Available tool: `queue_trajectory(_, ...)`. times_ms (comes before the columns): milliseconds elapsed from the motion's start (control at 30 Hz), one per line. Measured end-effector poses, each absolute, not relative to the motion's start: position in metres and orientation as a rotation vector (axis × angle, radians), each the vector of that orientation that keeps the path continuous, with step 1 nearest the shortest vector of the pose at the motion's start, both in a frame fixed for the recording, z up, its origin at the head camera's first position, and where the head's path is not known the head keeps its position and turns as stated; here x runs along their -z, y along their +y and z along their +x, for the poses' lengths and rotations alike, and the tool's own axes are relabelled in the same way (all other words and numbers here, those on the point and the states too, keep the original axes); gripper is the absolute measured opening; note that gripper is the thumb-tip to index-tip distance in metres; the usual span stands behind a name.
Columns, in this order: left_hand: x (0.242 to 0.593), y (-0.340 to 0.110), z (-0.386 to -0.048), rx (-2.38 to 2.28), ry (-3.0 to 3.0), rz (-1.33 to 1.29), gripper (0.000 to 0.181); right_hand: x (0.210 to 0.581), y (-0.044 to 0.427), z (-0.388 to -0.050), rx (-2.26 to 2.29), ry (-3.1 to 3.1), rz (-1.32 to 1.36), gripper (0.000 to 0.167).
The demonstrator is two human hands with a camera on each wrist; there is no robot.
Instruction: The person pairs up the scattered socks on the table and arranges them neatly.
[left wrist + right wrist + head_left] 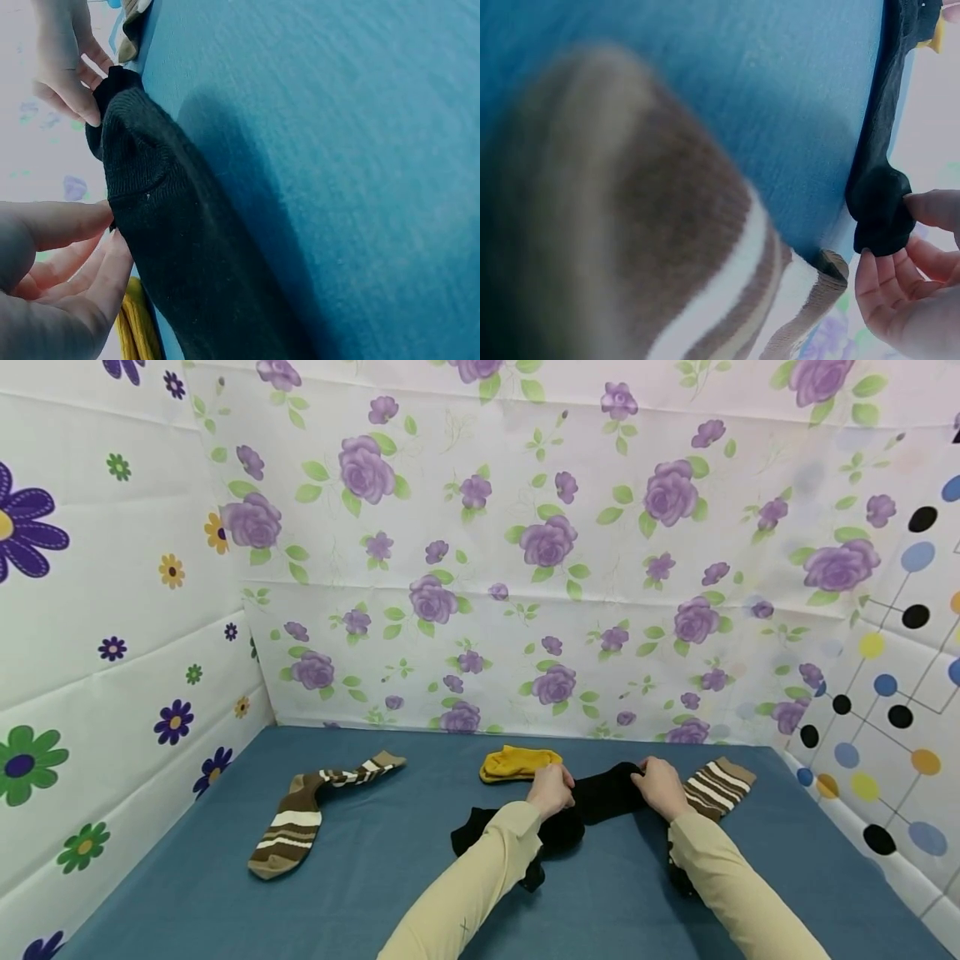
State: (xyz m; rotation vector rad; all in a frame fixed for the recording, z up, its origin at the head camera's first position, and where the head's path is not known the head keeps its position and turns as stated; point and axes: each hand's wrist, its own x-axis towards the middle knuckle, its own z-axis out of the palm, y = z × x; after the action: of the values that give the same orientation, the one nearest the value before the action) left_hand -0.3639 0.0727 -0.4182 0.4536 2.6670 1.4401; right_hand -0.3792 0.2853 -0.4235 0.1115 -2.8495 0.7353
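Observation:
A black sock (606, 795) stretches above the table between both hands. My left hand (551, 791) pinches its edge between thumb and fingertips; the left wrist view shows this left hand (60, 277) at the ribbed part of the sock (187, 232). At the other end, my right hand (660, 787) pinches the black sock's rounded tip (885, 217), as the right wrist view shows. More black fabric (468, 835) lies under and beside the left forearm; whether it is a separate sock I cannot tell. A brown-and-white striped sock (722, 787) lies partly behind the right hand and forearm.
Yellow folded socks (517, 762) lie at the back, just beyond the left hand. Another brown striped sock (292, 827) lies bent on the left of the blue table (375, 877). Patterned cloth walls (480, 635) rise along the back and both sides.

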Motion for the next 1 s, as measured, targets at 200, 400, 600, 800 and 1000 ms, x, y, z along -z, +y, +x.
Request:
queue_trajectory(200,0.416,0.072,-0.363,-1.459,2.679,0.469,0.013,0.420,0.286,-0.376,-0.770,-2.806,0.108,0.020)
queue_trajectory(400,0.412,0.072,-0.363,-1.456,2.725,0.486,0.011,0.414,0.285,-0.371,-0.816,-2.771,0.098,0.020)
queue_trajectory(600,0.406,0.070,-0.361,-1.483,2.736,0.499,0.012,0.411,0.286,-0.370,-0.850,-2.752,0.104,0.019)
queue_trajectory(800,0.398,0.066,-0.357,-1.493,2.725,0.514,0.012,0.408,0.287,-0.371,-0.868,-2.735,0.092,0.019)
queue_trajectory(1000,0.394,0.059,-0.357,-1.505,2.725,0.549,0.012,0.407,0.286,-0.374,-0.855,-2.712,0.088,0.020)
